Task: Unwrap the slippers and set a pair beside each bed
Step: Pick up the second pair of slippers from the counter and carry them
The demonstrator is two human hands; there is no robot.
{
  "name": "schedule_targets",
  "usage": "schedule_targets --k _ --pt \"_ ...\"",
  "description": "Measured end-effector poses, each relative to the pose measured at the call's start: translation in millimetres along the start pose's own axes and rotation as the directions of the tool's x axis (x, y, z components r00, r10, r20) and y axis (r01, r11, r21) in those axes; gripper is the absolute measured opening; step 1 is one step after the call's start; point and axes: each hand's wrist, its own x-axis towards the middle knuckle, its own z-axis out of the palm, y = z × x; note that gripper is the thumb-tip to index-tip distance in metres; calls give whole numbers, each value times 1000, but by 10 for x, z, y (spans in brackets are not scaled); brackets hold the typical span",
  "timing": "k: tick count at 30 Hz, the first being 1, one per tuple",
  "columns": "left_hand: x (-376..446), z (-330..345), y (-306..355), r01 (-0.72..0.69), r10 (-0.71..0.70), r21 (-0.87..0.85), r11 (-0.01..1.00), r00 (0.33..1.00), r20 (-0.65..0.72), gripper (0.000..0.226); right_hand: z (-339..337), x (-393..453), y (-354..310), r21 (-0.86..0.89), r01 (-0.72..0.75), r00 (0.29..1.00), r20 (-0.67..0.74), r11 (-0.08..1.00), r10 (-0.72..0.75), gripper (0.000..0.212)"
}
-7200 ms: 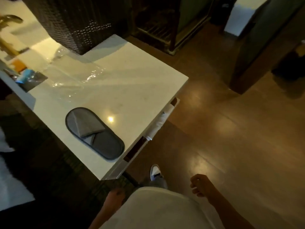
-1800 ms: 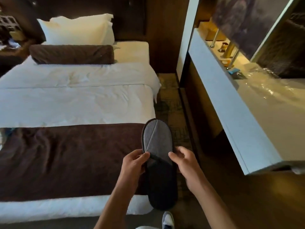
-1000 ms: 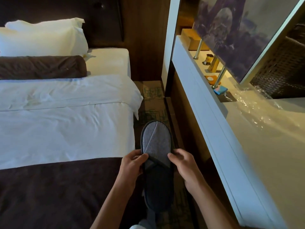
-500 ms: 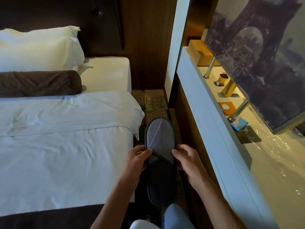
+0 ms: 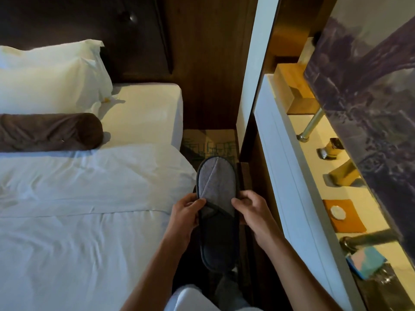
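Far left, white pillows [image 5: 51, 79] lean on the dark headboard, with a brown bolster [image 5: 48, 132] lying across the bed [image 5: 78, 209] below them. The bed's white sheets run right up to the narrow aisle of patterned carpet [image 5: 211, 145]. Over that aisle the left hand [image 5: 186, 215] pinches the slippers [image 5: 216, 212] at their left edge, thumb on top and fingers curled under. The slippers (grey, stacked flat as one, toe pointing away) hang in the air between bed and counter, not on the floor. The right hand [image 5: 252, 213] grips the right edge the same way, thumb across the strap. Right of it stands a white counter [image 5: 292, 187] holding a wooden box [image 5: 292, 88], an orange coaster [image 5: 343, 215] and a blue packet [image 5: 366, 264], below a large framed picture [image 5: 370, 90].
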Motion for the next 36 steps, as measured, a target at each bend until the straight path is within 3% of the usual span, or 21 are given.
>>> schedule_targets --k 9,13,16,18,23,31,36 --pt "1007 117 133 40 -42 53 998 998 41 8 55 948 -172 -67 -35 999 -43 997 32 3" --pt "1493 122 -13 68 -75 109 992 995 70 10 135 1358 4 -140 -66 991 -121 988 49 9" --pt "1861 138 -200 92 -102 95 991 989 104 13 191 1731 262 -199 -96 985 -163 975 64 44" --pt "2108 139 -385 112 -124 101 989 985 123 6 220 1998 504 -222 -116 980 -186 968 74 56" --pt "2810 129 -1149 191 -203 98 977 970 130 20 262 2648 1145 -290 -149 970 -227 945 83 44" --pt "3993 135 -2694 270 -275 53 961 946 170 12 340 3764 2758 -355 -99 954 -298 930 -12 37" --pt "4695 83 -3650 293 -297 50 955 936 191 12 410 4491 3718 -298 -130 959 -279 946 44 30"
